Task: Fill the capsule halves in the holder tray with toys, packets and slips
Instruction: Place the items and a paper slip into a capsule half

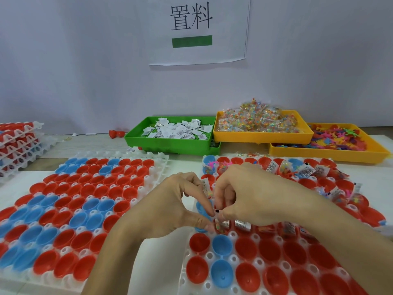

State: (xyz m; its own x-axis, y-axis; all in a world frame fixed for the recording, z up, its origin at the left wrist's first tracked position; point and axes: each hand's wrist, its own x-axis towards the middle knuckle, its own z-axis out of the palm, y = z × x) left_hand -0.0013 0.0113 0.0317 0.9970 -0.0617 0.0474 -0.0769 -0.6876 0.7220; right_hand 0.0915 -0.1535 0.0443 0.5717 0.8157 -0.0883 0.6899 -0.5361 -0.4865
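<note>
We see two white holder trays side by side on the table: the left tray (148, 189) carries only bare red and blue capsule halves, and the right tray (231, 237) holds filled halves in its far rows and bare ones in its two nearest rows. In those two near rows we count one blue half (222, 245) in the upper row and one blue half (222, 275) below it, the rest red; the row ends run out of view, so we give no full count. Both hands meet over the left edge of the right tray. The left hand (180, 207) has its fingers curled, thumb and forefinger closing on a small packet (221, 225) at a red half (220, 228) in the last filled row. The right hand (248, 194) is curled too, its thumb and forefinger pinching a white printed slip (217, 211) just above that same half; the slip's long axis we cannot tell, since the fingers cover most of it. Another slip (204, 185) stands roughly upright between the two hands. Behind the holder trays we count three supply bins: a green bin (170, 143) of white slips, a yellow bin (255, 135) heaped with clear packets, and a second yellow bin (331, 154) of coloured toys, partly under the first. At far left stands a stack of loaded trays (19, 143). A paper sign (197, 30) hangs on the wall.
</note>
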